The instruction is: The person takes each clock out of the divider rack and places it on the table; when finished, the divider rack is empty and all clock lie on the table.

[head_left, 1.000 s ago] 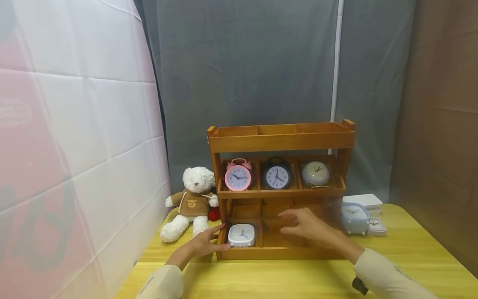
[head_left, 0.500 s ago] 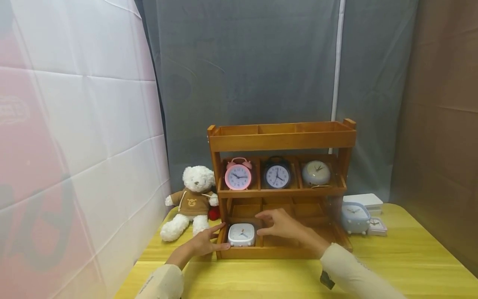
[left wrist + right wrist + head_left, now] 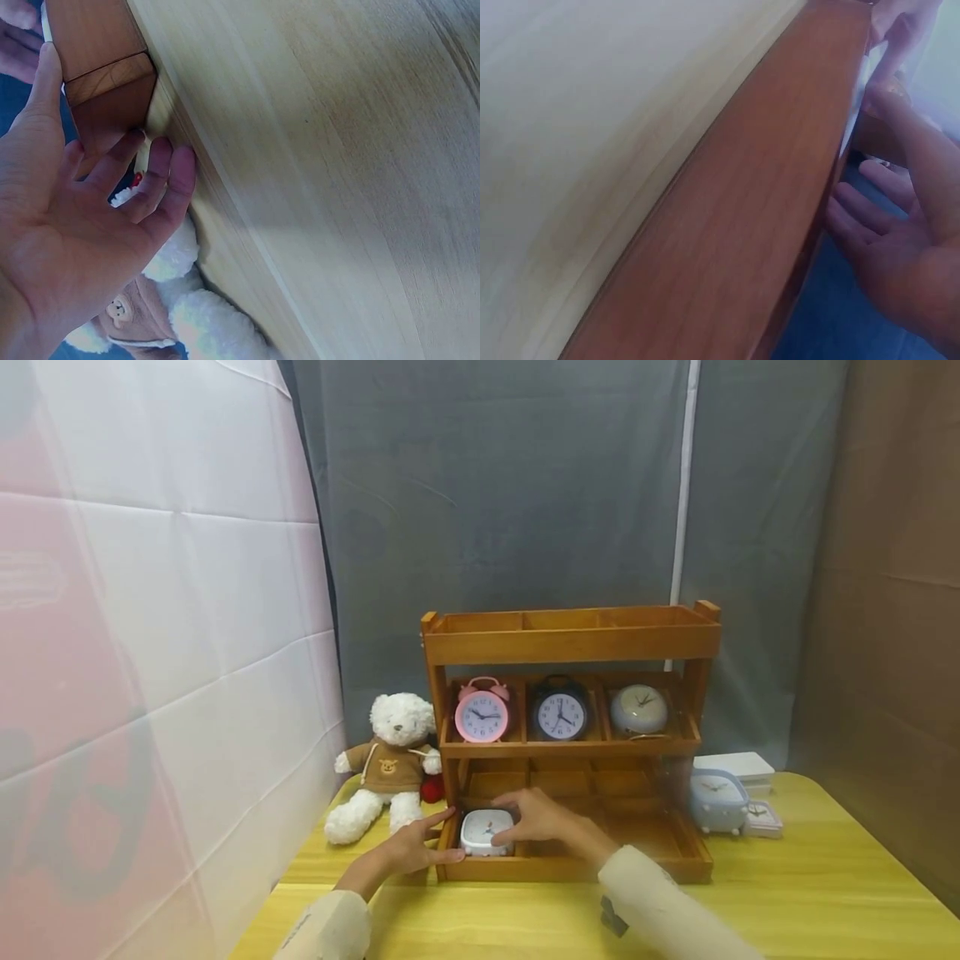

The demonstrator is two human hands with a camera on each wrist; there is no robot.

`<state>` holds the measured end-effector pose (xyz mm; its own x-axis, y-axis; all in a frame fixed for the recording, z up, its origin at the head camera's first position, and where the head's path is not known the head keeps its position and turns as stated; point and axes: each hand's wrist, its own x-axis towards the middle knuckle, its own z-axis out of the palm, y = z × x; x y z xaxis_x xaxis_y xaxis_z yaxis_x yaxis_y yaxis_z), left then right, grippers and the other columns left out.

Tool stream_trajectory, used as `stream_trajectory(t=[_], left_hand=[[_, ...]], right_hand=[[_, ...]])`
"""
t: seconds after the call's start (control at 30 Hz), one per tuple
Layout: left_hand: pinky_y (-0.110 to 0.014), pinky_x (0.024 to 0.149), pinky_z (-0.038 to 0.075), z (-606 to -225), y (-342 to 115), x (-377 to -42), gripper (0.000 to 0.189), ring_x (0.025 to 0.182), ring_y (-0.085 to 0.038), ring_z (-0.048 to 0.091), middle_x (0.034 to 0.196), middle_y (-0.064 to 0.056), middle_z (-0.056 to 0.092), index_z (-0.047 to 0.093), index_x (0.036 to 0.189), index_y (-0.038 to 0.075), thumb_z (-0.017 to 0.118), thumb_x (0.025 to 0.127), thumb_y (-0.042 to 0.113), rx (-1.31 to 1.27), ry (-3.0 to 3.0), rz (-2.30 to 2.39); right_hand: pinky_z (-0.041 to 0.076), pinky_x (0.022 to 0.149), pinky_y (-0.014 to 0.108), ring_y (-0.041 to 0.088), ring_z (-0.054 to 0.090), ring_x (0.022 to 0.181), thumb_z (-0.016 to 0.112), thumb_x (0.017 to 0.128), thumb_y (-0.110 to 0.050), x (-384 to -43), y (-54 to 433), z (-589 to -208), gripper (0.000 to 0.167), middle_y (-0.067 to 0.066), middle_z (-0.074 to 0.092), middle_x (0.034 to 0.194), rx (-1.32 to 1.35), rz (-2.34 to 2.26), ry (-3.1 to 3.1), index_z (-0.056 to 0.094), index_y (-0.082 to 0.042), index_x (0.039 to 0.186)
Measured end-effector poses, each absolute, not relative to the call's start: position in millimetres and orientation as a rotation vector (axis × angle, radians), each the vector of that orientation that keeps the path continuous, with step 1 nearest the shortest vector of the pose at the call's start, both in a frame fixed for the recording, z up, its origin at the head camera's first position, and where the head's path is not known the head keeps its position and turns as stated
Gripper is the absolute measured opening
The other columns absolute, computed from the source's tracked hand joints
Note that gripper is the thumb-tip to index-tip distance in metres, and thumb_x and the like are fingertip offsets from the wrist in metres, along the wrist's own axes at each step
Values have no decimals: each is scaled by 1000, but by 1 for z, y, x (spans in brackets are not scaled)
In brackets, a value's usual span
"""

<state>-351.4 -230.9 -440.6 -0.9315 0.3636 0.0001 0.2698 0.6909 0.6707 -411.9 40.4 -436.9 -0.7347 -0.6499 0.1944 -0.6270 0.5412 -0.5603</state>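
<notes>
A white square alarm clock [image 3: 477, 835] sits in the bottom-left compartment of a brown wooden tiered shelf [image 3: 570, 867]. My left hand [image 3: 408, 850] grips the shelf's left front corner, thumb at the front rim beside the clock. In the left wrist view, its fingers [image 3: 169, 176] bend loosely along the outer side panel. My right hand [image 3: 536, 818] reaches in from the right, thumb overlapping the clock's face and forefinger at its upper right edge. The right wrist view shows the right hand's [image 3: 907, 255] other fingers spread and relaxed behind the front board.
The middle tier holds a pink clock [image 3: 482, 717], a black clock [image 3: 561, 716] and a grey rounded clock [image 3: 639, 710]. A white teddy bear [image 3: 388, 768] sits left of the shelf. On the right stand a blue clock [image 3: 717, 802], a small pink-edged clock [image 3: 762, 820] and white boxes [image 3: 735, 765].
My right hand has moved left across the bottom tier to the white clock. The left hand stays at the shelf's corner, and the clock has not visibly moved.
</notes>
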Motion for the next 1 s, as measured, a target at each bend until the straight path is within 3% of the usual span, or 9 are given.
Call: stream_trajectory(t=[0.23,0.4,0.6,0.77,1.0], left_hand=[[-62,105,47,-440,-231,-351,90,129,-48,58,145,-34,54,40,159,4,84,89,40,517,2792,1045],[-62,106,46,-440,-232,-353,91,129,-49,58,145,-34,54,40,159,4,84,88,40,521,2790,1058],[-61,106,47,-444,-231,-354,91,131,-50,56,145,-34,53,39,160,5,84,89,40,520,2755,1080],[-60,105,48,-448,-231,-357,92,130,-50,57,144,-34,54,39,160,5,84,88,41,522,2755,1079],[-61,104,48,-447,-235,-356,91,129,-50,58,143,-35,54,39,159,4,83,89,42,528,2772,1064]], right_hand=[[53,81,26,20,66,96,93,75,-38,-413,30,-437,72,14,74,120,-1178,-840,2732,69,-1,133],[51,79,22,10,63,93,92,77,-39,-414,25,-439,68,8,75,118,-1263,-758,2724,71,-5,131],[51,74,21,11,64,91,93,75,-40,-415,25,-446,68,10,76,118,-1340,-794,2736,73,-3,128],[53,77,21,12,67,94,94,74,-39,-418,31,-448,68,12,76,119,-1396,-828,2762,73,-4,129],[55,94,29,21,69,112,94,72,-43,-415,39,-433,70,9,73,127,-1432,-802,2816,74,-9,130]])
